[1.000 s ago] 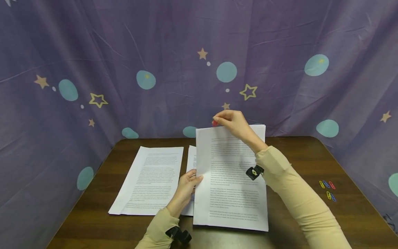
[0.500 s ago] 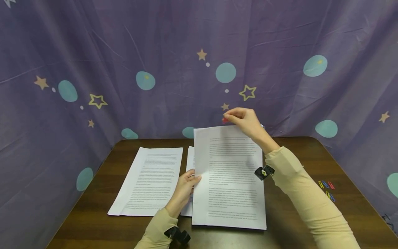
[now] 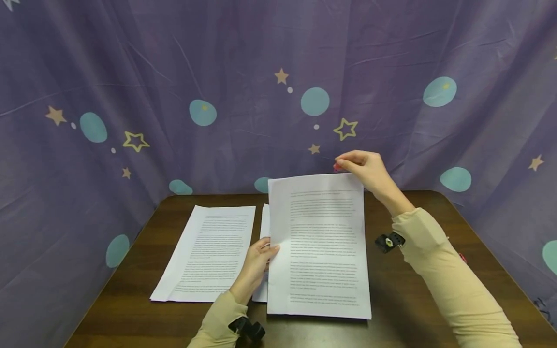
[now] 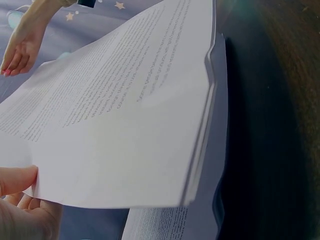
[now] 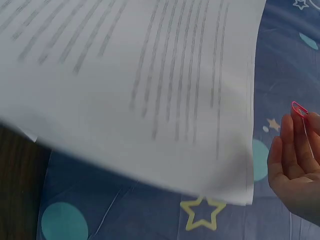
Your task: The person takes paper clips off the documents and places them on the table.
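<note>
My left hand (image 3: 256, 265) grips the left edge of a stack of printed sheets (image 3: 324, 246), thumb on the front and fingers behind. The stack is held upright and tilted, facing me. In the left wrist view, its layered sheet edges show near the thumb (image 4: 19, 180). Close above the stack's top right corner, my right hand (image 3: 367, 171) pinches a pink-red paper clip (image 5: 299, 108) between thumb and index finger. The right wrist view has the clip apart from the paper, beside its corner, with the other fingers (image 5: 287, 145) loosely bent.
On the brown table (image 3: 117, 319) another stack of printed sheets (image 3: 209, 256) lies to the left. A further stack (image 3: 261, 290) is mostly hidden behind the held one. A red paper clip (image 3: 463, 257) peeks out past my right sleeve. A patterned purple curtain (image 3: 243, 58) hangs behind.
My right hand has moved right along the stack's top edge to its right corner, carrying the paper clip. Its sleeve now covers most of the loose clips. The held stack has shifted slightly left.
</note>
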The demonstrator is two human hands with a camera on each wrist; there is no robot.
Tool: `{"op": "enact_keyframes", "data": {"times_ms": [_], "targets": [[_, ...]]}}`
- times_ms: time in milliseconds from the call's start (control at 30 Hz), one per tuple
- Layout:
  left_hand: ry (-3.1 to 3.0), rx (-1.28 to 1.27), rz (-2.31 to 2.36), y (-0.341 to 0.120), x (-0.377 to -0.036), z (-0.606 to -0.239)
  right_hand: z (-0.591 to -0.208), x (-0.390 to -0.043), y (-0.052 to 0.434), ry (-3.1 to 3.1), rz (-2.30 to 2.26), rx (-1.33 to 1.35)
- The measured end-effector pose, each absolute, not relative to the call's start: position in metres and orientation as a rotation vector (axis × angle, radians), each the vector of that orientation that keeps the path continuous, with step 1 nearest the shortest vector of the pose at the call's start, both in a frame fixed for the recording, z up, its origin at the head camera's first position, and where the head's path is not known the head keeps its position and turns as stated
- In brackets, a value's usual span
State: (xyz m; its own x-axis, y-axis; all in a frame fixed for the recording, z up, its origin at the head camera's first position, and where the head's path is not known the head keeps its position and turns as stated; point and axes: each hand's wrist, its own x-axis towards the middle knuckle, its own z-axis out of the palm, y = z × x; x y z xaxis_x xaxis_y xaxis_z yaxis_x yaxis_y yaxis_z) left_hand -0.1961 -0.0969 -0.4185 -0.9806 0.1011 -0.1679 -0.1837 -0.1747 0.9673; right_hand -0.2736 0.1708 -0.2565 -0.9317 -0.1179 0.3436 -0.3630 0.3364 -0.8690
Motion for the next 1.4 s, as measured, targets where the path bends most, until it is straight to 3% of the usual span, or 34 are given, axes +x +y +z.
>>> {"op": "enact_keyframes", "data": {"times_ms": [833,1400], "targets": [[1.905,-0.161,2.278,-0.101,-0.196,-0.419,-0.307,-0.243,0.258,-2.341,1.710,0.231],[1.889,-0.174,2.286,-0.101,-0.195,-0.420,-0.341,-0.212,0.323,-2.468,1.520,0.179]]}}
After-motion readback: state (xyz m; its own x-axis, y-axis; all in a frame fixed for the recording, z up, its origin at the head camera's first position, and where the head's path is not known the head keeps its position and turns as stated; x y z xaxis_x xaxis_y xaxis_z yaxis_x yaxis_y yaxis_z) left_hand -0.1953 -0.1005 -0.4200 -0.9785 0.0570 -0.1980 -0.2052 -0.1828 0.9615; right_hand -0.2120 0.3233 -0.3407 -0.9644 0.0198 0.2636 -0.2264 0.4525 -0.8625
